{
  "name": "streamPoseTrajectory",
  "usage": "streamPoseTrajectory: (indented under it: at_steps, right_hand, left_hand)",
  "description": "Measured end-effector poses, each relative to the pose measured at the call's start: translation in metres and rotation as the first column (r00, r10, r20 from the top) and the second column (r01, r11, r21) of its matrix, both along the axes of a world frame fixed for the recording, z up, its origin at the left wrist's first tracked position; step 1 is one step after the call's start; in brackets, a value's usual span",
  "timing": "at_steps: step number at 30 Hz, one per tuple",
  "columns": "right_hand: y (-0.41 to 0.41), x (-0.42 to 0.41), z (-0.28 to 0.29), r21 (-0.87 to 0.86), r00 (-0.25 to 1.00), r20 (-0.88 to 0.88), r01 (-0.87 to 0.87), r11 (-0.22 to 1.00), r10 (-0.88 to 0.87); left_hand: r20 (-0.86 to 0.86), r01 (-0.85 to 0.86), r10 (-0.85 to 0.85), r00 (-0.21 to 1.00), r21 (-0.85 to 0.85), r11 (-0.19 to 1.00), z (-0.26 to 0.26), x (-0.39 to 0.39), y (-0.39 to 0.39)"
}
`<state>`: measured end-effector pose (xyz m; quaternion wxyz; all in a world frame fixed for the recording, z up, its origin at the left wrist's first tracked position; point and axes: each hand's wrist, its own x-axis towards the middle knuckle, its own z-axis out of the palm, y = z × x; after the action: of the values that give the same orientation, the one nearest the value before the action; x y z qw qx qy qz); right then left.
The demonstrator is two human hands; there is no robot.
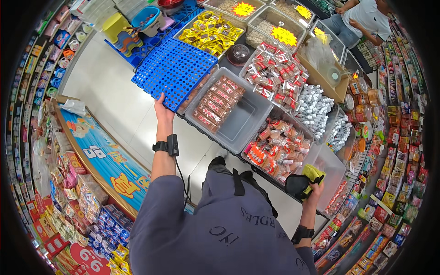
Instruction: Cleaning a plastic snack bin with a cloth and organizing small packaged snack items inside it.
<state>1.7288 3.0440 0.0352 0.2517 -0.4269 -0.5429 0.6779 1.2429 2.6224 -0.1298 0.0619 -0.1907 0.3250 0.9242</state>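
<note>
My left hand [163,107] grips the near edge of a blue perforated plastic panel [175,70], which lies tilted over a bin of brown packets. In my right hand [313,190] is a yellow-green cloth [313,174] together with a black pad-like item [296,185]; my fingers partly hide both. Between the hands stands a clear plastic bin [240,137] with a row of red-and-brown wrapped bars [218,103] along its left side. Right of it, another bin holds loose orange and red packets [278,147]. A translucent container [330,168] sits beside my right hand.
Yellow-wrapped sweets [211,31], red-and-clear packets [276,74] and small white-capped bottles [314,110] fill bins farther back. A cardboard box [323,77] stands among them. A person [366,20] is at the upper right. A blue printed counter [103,151] and snack shelves lie left.
</note>
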Motion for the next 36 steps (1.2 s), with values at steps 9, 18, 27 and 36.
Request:
streamPoseTrajectory:
  at_steps: [9,18,27,36]
  right_hand:
    - [-0.012,-0.014,0.007,-0.011,1.000,0.000,0.009,1.000,-0.009]
    - [-0.004,0.004,0.011,-0.019,0.996,-0.046,0.072,0.997,-0.073]
    - [0.030,0.073,0.009,-0.031,0.961,-0.030,0.272,0.962,-0.273]
    - [0.134,0.192,-0.017,-0.426,0.830,-0.146,0.439,0.791,-0.539]
  left_hand:
    - [0.018,-0.137,0.171,0.985,-0.518,0.845,-0.018,-0.001,0.011]
    - [0.062,-0.050,0.221,0.973,-0.882,0.468,-0.022,-0.009,0.019]
    - [0.081,-0.020,0.252,0.964,-0.926,0.378,0.036,0.018,0.058]
    - [-0.248,-0.030,-0.508,0.825,-0.917,0.399,0.069,0.191,0.226]
